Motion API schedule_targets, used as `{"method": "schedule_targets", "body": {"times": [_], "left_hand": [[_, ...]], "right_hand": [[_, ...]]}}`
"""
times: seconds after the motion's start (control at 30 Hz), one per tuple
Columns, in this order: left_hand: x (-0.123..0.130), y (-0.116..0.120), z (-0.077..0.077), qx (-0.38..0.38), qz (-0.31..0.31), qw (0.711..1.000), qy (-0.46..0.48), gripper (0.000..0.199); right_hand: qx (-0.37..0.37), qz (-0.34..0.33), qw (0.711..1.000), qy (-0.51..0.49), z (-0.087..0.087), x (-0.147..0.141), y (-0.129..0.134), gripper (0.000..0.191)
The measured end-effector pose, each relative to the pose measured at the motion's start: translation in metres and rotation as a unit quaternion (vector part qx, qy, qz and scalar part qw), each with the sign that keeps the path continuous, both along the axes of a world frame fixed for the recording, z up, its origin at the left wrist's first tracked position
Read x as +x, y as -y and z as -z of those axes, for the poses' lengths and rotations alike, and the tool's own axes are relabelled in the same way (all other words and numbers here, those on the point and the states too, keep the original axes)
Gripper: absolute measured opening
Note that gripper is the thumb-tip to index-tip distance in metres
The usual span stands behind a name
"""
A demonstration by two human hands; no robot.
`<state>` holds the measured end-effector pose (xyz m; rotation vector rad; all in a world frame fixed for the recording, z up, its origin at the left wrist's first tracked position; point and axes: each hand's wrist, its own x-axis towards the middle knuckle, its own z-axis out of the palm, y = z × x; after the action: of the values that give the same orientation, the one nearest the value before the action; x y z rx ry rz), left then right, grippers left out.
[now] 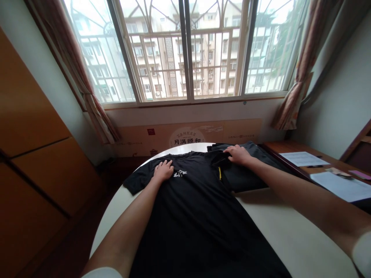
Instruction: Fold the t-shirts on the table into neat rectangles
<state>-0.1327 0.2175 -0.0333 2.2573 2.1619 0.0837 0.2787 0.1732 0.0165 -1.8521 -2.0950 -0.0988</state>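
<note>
A black T-shirt (197,208) with a white print on its chest lies spread over a round white table (113,220), collar toward the window. My left hand (164,170) rests flat on the chest beside the print, fingers spread. At the sleeve on the right, my right hand (239,154) has its fingers closed on the black cloth, its wrist over a pile of dark folded clothes (249,175). A short yellow strip (220,173) shows between the shirt and the pile.
Papers (304,158) and a pen lie on a brown wooden desk (278,147) to the right. Behind the table a printed cardboard panel (243,129) stands below the barred window. An orange-brown cabinet (31,162) is on the left, and tied curtains (95,112) hang at both sides.
</note>
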Motion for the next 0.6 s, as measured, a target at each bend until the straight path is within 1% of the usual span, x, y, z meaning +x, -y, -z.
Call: {"method": "schedule_targets", "body": {"times": [0.07, 0.2, 0.3, 0.37, 0.43, 0.57, 0.6], "left_hand": [[-0.001, 0.0, 0.001, 0.0, 0.002, 1.0, 0.001, 0.066], [0.005, 0.003, -0.001, 0.003, 0.003, 1.0, 0.003, 0.066], [0.012, 0.007, -0.002, -0.006, 0.004, 1.0, 0.001, 0.068], [0.016, 0.008, -0.002, -0.015, 0.007, 1.0, -0.003, 0.07], [0.017, 0.008, -0.001, -0.017, 0.009, 1.0, -0.003, 0.071], [0.016, 0.006, 0.003, -0.005, 0.011, 1.0, 0.004, 0.071], [0.015, 0.006, 0.004, -0.004, 0.01, 1.0, 0.006, 0.071]], "right_hand": [[-0.004, 0.014, 1.0, -0.018, 0.001, 0.013, -0.017, 0.032], [0.014, 0.086, 0.993, -0.079, 0.001, 0.036, -0.038, 0.039], [-0.001, 0.147, 0.981, -0.124, 0.002, 0.048, -0.048, 0.033], [-0.014, 0.178, 0.972, -0.151, 0.004, 0.05, -0.051, 0.031], [-0.023, 0.184, 0.967, -0.175, 0.008, 0.047, -0.051, 0.038], [-0.044, 0.144, 0.968, -0.201, 0.017, 0.03, -0.04, 0.044], [-0.046, 0.135, 0.969, -0.201, 0.02, 0.025, -0.036, 0.051]]}}
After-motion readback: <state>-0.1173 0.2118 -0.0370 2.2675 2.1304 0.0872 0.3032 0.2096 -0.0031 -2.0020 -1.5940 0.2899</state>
